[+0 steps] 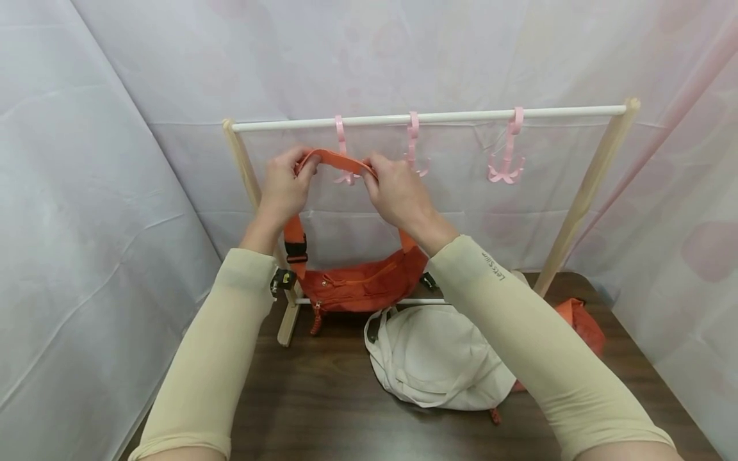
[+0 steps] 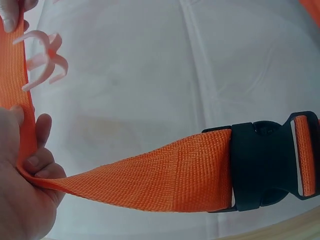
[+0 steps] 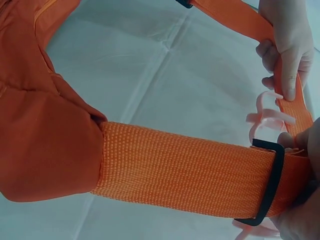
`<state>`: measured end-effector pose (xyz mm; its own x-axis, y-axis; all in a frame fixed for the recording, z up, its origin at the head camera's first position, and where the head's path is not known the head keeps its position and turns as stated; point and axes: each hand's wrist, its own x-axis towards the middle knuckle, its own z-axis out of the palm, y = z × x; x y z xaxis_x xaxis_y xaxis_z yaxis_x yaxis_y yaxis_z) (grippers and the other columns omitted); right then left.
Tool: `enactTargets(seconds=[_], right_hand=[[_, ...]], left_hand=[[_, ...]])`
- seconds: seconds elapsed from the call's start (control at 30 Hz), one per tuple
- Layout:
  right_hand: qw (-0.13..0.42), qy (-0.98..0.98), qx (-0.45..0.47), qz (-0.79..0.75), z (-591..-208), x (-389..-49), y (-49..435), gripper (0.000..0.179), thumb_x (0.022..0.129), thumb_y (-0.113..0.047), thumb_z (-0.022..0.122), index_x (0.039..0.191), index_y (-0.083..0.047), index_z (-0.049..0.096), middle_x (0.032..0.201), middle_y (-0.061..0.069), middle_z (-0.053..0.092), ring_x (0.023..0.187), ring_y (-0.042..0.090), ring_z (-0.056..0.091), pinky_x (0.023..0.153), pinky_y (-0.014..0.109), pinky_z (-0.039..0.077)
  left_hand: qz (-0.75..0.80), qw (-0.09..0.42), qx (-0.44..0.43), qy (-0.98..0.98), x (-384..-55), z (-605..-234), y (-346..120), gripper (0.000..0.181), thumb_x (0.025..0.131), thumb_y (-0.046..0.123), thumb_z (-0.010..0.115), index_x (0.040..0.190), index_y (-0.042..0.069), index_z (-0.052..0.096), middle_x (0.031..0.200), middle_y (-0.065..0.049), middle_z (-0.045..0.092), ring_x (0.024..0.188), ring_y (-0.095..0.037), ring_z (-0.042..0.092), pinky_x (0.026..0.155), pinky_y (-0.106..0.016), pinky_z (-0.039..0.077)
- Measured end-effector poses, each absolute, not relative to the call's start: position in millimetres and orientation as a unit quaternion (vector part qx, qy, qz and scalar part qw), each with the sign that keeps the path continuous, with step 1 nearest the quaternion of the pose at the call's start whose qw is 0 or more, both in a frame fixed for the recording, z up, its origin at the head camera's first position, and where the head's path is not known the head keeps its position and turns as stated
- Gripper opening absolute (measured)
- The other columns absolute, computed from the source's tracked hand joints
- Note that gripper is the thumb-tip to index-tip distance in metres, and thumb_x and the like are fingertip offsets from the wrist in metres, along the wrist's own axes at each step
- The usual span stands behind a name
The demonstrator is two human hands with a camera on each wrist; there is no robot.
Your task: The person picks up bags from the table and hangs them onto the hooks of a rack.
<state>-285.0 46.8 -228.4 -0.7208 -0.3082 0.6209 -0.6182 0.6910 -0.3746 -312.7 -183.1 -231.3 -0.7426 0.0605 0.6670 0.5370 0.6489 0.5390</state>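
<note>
An orange waist bag (image 1: 363, 282) hangs from its webbing strap (image 1: 337, 160), which both hands hold up in front of the rail. My left hand (image 1: 286, 182) pinches the strap's left part between thumb and fingers. Over on the right, my right hand (image 1: 398, 192) grips the same strap, close to a black slider (image 3: 270, 185) seen in the right wrist view. A black side-release buckle (image 2: 265, 165) joins the strap below the left hand. The leftmost pink hook (image 1: 341, 137) hangs just behind the raised strap, its lower prongs partly hidden by it.
The rack's white rail (image 1: 461, 117) bears two more pink hooks, a middle one (image 1: 413, 131) and a right one (image 1: 507, 150). A cream bag (image 1: 438, 358) lies on the brown table (image 1: 323, 410). Another orange-red item (image 1: 582, 326) lies partly behind the right forearm.
</note>
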Motion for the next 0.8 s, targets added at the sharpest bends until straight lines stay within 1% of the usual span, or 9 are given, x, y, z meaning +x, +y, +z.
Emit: enactTargets(seconds=[0.13, 0.3, 0.4, 0.5, 0.7, 0.8], right_hand=[[0.262, -0.884, 0.26, 0.287, -231, -287, 46, 0.02, 0.111, -0.021, 0.057, 0.12, -0.007, 0.068, 0.079, 0.003, 0.064, 0.06, 0.021, 0.05, 0.055, 0.032, 0.041], [0.255, -0.888, 0.258, 0.283, -234, -290, 45, 0.02, 0.111, -0.022, 0.058, 0.12, -0.008, 0.068, 0.08, 0.003, 0.064, 0.062, 0.021, 0.052, 0.056, 0.032, 0.043], [0.254, -0.89, 0.256, 0.278, -235, -292, 44, 0.02, 0.111, -0.022, 0.058, 0.119, -0.008, 0.068, 0.08, 0.003, 0.065, 0.063, 0.021, 0.053, 0.057, 0.032, 0.043], [0.252, -0.893, 0.254, 0.272, -237, -294, 43, 0.022, 0.111, -0.022, 0.057, 0.122, -0.008, 0.069, 0.082, 0.005, 0.067, 0.065, 0.022, 0.054, 0.058, 0.033, 0.044], [0.243, -0.902, 0.243, 0.26, -241, -300, 43, 0.021, 0.111, -0.021, 0.057, 0.123, -0.008, 0.068, 0.097, 0.009, 0.074, 0.073, 0.022, 0.06, 0.064, 0.034, 0.049], [0.238, -0.906, 0.237, 0.258, -243, -302, 42, 0.02, 0.111, -0.022, 0.058, 0.124, -0.01, 0.068, 0.101, 0.008, 0.074, 0.075, 0.023, 0.061, 0.066, 0.035, 0.051]], left_hand=[[-0.382, 0.302, -0.171, -0.856, -314, -235, -184, 0.027, 0.11, 0.027, 0.062, 0.118, 0.004, 0.075, 0.1, -0.013, 0.072, 0.087, -0.023, 0.06, 0.073, -0.032, 0.044], [-0.377, 0.306, -0.169, -0.858, -316, -239, -184, 0.027, 0.109, 0.027, 0.063, 0.118, 0.004, 0.075, 0.098, -0.013, 0.073, 0.086, -0.022, 0.062, 0.072, -0.033, 0.044], [-0.373, 0.304, -0.163, -0.861, -317, -240, -184, 0.028, 0.109, 0.028, 0.063, 0.118, 0.004, 0.075, 0.097, -0.012, 0.072, 0.085, -0.023, 0.061, 0.071, -0.033, 0.043], [-0.375, 0.294, -0.156, -0.865, -318, -243, -184, 0.028, 0.109, 0.028, 0.062, 0.119, 0.005, 0.075, 0.097, -0.011, 0.071, 0.084, -0.023, 0.059, 0.071, -0.034, 0.044], [-0.373, 0.28, -0.143, -0.873, -319, -248, -183, 0.028, 0.11, 0.029, 0.062, 0.119, 0.005, 0.073, 0.099, -0.01, 0.07, 0.085, -0.024, 0.059, 0.071, -0.034, 0.046], [-0.38, 0.276, -0.143, -0.871, -319, -251, -183, 0.028, 0.11, 0.029, 0.062, 0.12, 0.006, 0.073, 0.1, -0.01, 0.07, 0.086, -0.024, 0.059, 0.072, -0.035, 0.047]])
